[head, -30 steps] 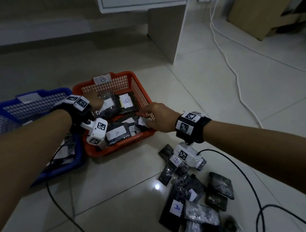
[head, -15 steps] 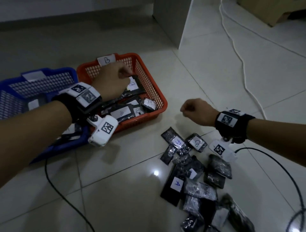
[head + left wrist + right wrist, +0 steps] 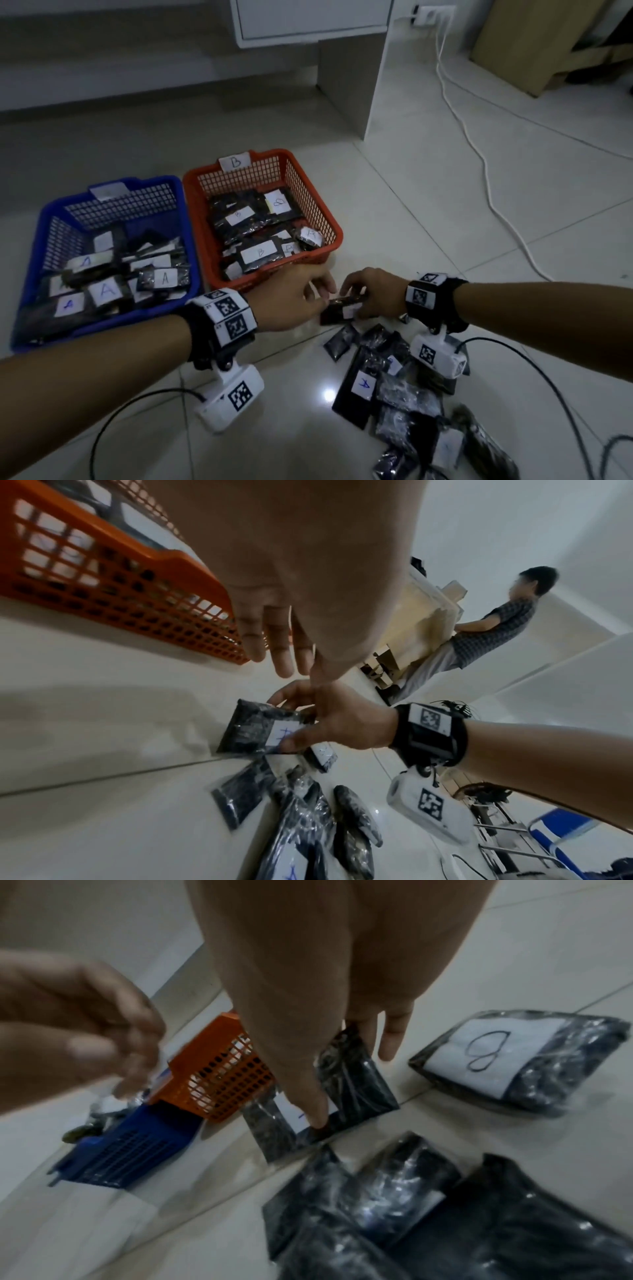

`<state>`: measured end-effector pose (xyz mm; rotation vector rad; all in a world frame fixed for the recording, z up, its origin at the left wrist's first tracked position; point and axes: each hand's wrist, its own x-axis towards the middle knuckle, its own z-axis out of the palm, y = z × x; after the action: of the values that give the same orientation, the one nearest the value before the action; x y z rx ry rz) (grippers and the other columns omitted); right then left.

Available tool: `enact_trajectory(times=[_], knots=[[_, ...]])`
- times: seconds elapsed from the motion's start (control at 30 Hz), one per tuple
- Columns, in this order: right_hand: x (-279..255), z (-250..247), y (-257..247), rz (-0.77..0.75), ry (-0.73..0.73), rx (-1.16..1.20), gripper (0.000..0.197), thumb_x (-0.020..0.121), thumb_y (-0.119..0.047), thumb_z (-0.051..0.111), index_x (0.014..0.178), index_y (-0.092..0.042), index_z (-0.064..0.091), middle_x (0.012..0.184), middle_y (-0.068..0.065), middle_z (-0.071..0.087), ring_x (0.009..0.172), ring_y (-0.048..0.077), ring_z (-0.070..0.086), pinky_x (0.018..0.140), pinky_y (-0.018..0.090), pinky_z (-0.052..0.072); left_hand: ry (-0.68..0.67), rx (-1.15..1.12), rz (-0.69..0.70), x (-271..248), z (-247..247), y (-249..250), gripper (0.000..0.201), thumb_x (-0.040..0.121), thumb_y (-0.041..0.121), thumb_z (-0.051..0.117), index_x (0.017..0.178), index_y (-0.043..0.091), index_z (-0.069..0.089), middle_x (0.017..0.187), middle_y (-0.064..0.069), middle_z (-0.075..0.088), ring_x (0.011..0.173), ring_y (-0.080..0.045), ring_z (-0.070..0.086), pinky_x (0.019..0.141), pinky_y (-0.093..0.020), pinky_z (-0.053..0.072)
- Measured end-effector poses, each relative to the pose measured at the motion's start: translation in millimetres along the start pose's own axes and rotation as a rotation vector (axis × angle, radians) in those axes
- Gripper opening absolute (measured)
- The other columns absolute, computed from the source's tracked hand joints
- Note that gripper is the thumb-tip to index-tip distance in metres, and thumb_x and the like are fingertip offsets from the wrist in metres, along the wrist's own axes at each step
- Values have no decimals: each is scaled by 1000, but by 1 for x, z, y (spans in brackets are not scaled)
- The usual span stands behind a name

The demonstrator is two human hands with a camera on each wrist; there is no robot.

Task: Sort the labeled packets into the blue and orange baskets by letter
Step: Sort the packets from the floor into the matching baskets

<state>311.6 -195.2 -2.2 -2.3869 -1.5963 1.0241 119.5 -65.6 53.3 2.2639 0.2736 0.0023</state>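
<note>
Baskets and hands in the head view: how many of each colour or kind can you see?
Blue basket: 1
Orange basket: 1
Hands: 2, the left hand and the right hand
Total: 4

Glossy floor tiles [image 3: 445, 212]; plastic mesh baskets [image 3: 329, 222]; shiny plastic-wrapped packets [image 3: 359, 1085] w/ paper labels.

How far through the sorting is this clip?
Partway. Done: the blue basket holds several A-labeled packets, and the orange basket holds B-labeled ones. In hand: the right hand grips a packet on the floor, with the left hand reaching in beside it. Left: a pile of packets on the floor, one marked A.
</note>
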Motion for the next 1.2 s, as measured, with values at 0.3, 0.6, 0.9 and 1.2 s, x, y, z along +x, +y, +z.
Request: enact_trajectory(times=[0.3, 0.6, 0.9, 1.2], knots=[[-26, -10, -51, -113, 4, 704, 43, 71, -8, 89, 107, -4, 65, 101, 19, 74, 84, 23, 71, 82, 33, 58, -18, -110, -208, -32, 6, -25, 40, 83, 31, 78, 116, 27, 56, 100, 8, 69, 91, -2, 66, 83, -23, 56], [-26, -33, 20, 156, 43, -130, 33, 88, -25, 72, 119, -19, 64, 123, 2, 63, 106, 19, 62, 88, 24, 47, -19, -259, -283, -48, 2, -36, 44, 84, 12, 76, 118, 28, 52, 105, 4, 65, 95, -7, 67, 83, -21, 56], [-51, -15, 38, 142, -63, -136, 52, 84, -24, 78, 132, -23, 57, 114, 2, 52, 104, 20, 58, 83, 22, 43, 11, -329, -331, -54, 2, -44, 90, 76, 7, 82, 141, 46, 33, 113, -1, 63, 105, -12, 65, 91, -37, 58], [-44, -18, 6, 42, 114, 347, 30, 80, -16, 82, 102, -17, 61, 108, 3, 66, 71, 6, 60, 58, 11, 44, 81, -399, -257, -56, -2, -35, 84, 74, -1, 81, 132, 44, 41, 117, -3, 63, 100, -14, 68, 77, -30, 60]])
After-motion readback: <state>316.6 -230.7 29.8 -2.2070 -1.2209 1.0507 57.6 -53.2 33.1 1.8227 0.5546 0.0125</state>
